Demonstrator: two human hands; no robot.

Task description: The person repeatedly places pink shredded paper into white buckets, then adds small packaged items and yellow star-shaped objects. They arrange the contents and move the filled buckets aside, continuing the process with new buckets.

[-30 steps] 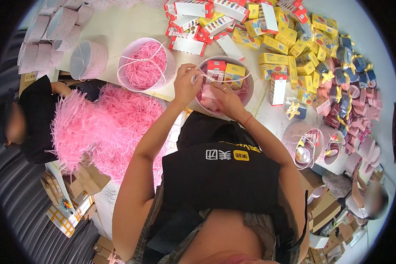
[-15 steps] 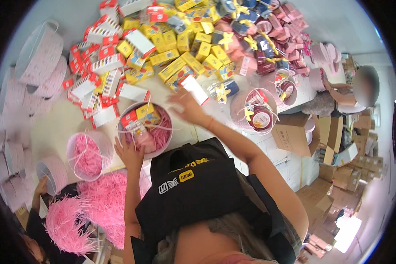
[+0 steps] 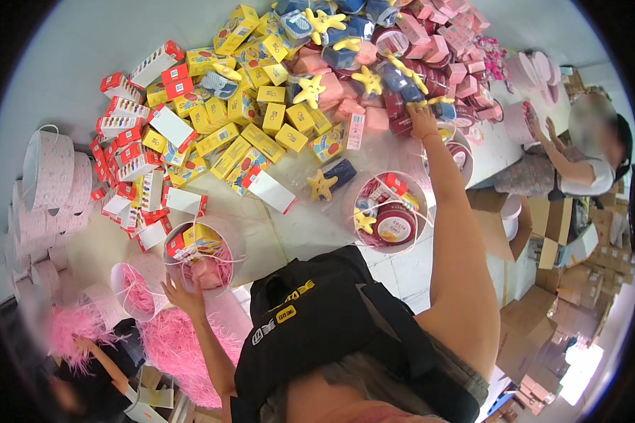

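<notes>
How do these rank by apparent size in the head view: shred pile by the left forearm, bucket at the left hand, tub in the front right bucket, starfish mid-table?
Largest to smallest:
1. Shred pile
2. Bucket
3. Tub
4. Starfish
Apparent size only; nearness to the camera may skew it.

Boxes (image 3: 217, 113) heap at the tabletop's (image 3: 310, 234) left back, stars (image 3: 370, 81) and tins (image 3: 434, 77) at its right back. Stacked buckets (image 3: 49, 169) stand far left. Nearer the front, left to right: shred bucket (image 3: 155, 273), box bucket (image 3: 233, 250), bagged star (image 3: 322, 185), tin bucket (image 3: 412, 180). Cartons (image 3: 497, 225) sit right of the tabletop.
</notes>
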